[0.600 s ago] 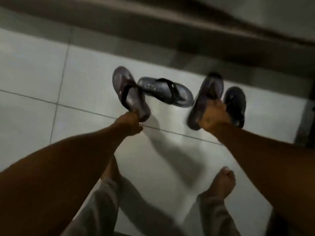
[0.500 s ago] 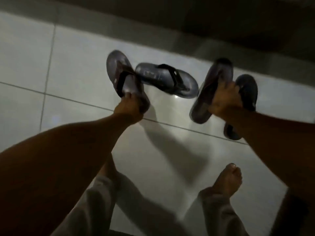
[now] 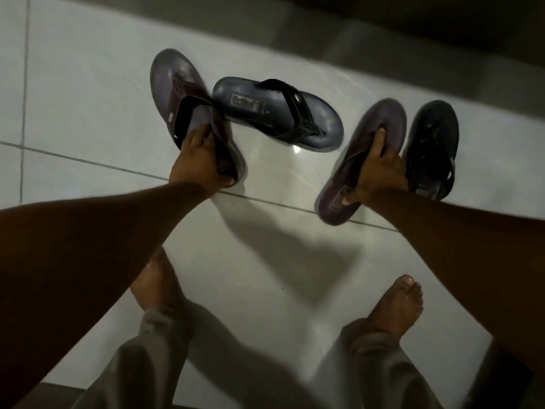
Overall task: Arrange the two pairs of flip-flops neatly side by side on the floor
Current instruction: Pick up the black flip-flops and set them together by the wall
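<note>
Four flip-flops are on the dim tiled floor (image 3: pixel 88 93) — two held, two lying. The left hand (image 3: pixel 200 169) covers the heel of the grey flip-flop (image 3: pixel 177 93), fingers (image 3: pixel 194 140) curled on it. The right hand (image 3: pixel 374 175) grips the purple flip-flop (image 3: pixel 380 119). The strapped flip-flop (image 3: pixel 277 110) lies crosswise; the black flip-flop (image 3: pixel 433 134) is partly hidden.

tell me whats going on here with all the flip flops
A barefoot person is bending over a white tiled floor, sorting four dark flip-flops. The left hand grips one flip-flop near its heel end. The right hand grips another. A third flip-flop lies crosswise between the two held ones, its heel against the left-held one, and a fourth sits just right of the right hand. Nothing is lined up in neat pairs yet.
</note>
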